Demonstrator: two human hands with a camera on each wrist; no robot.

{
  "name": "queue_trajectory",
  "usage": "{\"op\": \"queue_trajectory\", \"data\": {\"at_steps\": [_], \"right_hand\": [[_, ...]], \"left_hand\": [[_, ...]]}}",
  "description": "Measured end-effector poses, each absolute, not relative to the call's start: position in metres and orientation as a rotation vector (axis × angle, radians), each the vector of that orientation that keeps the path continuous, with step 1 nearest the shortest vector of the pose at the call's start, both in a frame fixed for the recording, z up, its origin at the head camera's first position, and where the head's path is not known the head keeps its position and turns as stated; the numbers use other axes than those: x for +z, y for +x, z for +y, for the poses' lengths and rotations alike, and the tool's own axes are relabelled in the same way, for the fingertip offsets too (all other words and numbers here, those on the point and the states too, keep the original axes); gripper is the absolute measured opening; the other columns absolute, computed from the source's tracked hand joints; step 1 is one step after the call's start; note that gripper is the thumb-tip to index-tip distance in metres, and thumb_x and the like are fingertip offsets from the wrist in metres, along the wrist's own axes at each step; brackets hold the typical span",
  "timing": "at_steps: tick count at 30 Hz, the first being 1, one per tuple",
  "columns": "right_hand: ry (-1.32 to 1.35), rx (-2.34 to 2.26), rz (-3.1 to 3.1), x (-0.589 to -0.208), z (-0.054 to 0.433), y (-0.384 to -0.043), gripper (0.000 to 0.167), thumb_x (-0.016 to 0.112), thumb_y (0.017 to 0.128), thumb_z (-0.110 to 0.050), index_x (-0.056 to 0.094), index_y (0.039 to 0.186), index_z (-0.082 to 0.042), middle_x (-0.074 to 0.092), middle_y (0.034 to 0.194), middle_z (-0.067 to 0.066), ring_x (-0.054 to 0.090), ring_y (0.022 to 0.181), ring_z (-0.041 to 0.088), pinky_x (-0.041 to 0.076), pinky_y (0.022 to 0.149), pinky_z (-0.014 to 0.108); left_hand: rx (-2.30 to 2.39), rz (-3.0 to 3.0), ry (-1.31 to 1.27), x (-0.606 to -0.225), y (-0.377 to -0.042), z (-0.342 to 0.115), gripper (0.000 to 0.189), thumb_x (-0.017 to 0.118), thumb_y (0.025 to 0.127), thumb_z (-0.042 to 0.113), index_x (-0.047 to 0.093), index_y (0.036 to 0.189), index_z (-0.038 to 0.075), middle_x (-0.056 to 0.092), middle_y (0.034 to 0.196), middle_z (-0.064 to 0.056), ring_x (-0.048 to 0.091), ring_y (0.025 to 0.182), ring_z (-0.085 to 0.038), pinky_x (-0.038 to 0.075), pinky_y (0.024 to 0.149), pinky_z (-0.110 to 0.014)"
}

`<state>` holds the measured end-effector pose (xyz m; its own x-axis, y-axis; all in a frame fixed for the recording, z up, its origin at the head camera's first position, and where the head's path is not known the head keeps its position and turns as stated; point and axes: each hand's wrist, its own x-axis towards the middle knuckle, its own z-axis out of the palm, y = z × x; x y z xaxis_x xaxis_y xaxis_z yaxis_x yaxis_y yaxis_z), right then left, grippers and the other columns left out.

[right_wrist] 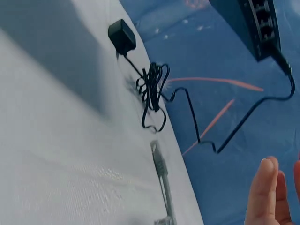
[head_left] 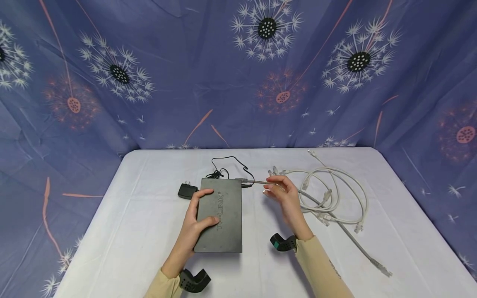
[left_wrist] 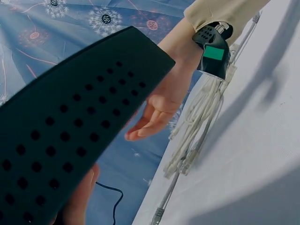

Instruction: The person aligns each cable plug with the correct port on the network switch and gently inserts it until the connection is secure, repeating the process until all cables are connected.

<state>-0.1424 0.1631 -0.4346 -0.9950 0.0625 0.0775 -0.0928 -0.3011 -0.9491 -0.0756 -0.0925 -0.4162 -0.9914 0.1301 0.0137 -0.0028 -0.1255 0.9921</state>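
My left hand [head_left: 198, 217] grips a dark grey TP-LINK network switch [head_left: 229, 215] by its left side, fingers beneath and thumb on top. The switch is raised over the table; its vented side faces the left wrist view. A black power cord [right_wrist: 239, 124] runs into the port side of the switch [right_wrist: 260, 28], and its wound bundle lies on the table beside the black power adapter [head_left: 187, 191]. My right hand [head_left: 286, 198] hovers right of the switch with loosely bent fingers and nothing between them, over the grey network cable [head_left: 350, 236].
A white cloth covers the table [head_left: 126, 244]. Coiled pale network cables [head_left: 363, 198] with clear plugs lie at the right, across the grey cable. A blue dandelion-print curtain [head_left: 208, 82] hangs behind. Each wrist wears a black camera mount [head_left: 193, 281].
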Motion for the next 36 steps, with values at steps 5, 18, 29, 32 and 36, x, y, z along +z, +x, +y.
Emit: {"op": "queue_trajectory", "data": {"at_steps": [5, 18, 29, 32, 36], "right_hand": [[-0.05, 2.446, -1.765, -0.44, 0.17, -0.147, 0.022, 0.053, 0.087, 0.012, 0.054, 0.109, 0.009, 0.056, 0.111, 0.016, 0.063, 0.092, 0.018, 0.051, 0.081, 0.032], [-0.166, 2.448, -1.763, -0.452, 0.184, -0.154, 0.029, 0.05, 0.089, 0.012, 0.05, 0.118, 0.008, 0.041, 0.126, 0.025, 0.054, 0.109, 0.029, 0.047, 0.087, 0.03], [-0.238, 2.471, -1.809, -0.46, 0.189, -0.163, 0.041, 0.05, 0.09, 0.01, 0.039, 0.13, 0.014, 0.04, 0.126, 0.021, 0.057, 0.101, 0.019, 0.047, 0.089, 0.028], [-0.252, 2.473, -1.817, -0.462, 0.19, -0.165, 0.042, 0.05, 0.09, 0.01, 0.038, 0.13, 0.014, 0.039, 0.124, 0.02, 0.057, 0.096, 0.015, 0.047, 0.088, 0.027], [-0.271, 2.474, -1.815, -0.463, 0.19, -0.168, 0.041, 0.049, 0.09, 0.011, 0.038, 0.129, 0.015, 0.04, 0.122, 0.018, 0.056, 0.096, 0.015, 0.047, 0.087, 0.025]], "left_hand": [[2.292, 2.013, 0.149, -0.416, -0.076, -0.093, 0.067, 0.064, 0.075, 0.0, 0.045, 0.136, 0.022, 0.045, 0.129, -0.011, 0.045, 0.106, -0.032, 0.035, 0.085, -0.043], [2.293, 2.015, 0.142, -0.419, -0.076, -0.094, 0.067, 0.064, 0.075, 0.0, 0.045, 0.136, 0.022, 0.043, 0.131, -0.011, 0.043, 0.107, -0.032, 0.034, 0.086, -0.043], [2.29, 2.018, 0.132, -0.419, -0.075, -0.094, 0.067, 0.065, 0.075, 0.0, 0.045, 0.135, 0.022, 0.043, 0.132, -0.011, 0.043, 0.109, -0.032, 0.033, 0.088, -0.043], [2.285, 2.02, 0.13, -0.42, -0.075, -0.094, 0.067, 0.065, 0.075, 0.001, 0.045, 0.135, 0.022, 0.042, 0.133, -0.01, 0.042, 0.109, -0.032, 0.033, 0.088, -0.043], [2.284, 2.014, 0.129, -0.42, -0.074, -0.094, 0.067, 0.065, 0.075, 0.001, 0.045, 0.135, 0.022, 0.042, 0.133, -0.011, 0.042, 0.109, -0.032, 0.033, 0.088, -0.043]]}}
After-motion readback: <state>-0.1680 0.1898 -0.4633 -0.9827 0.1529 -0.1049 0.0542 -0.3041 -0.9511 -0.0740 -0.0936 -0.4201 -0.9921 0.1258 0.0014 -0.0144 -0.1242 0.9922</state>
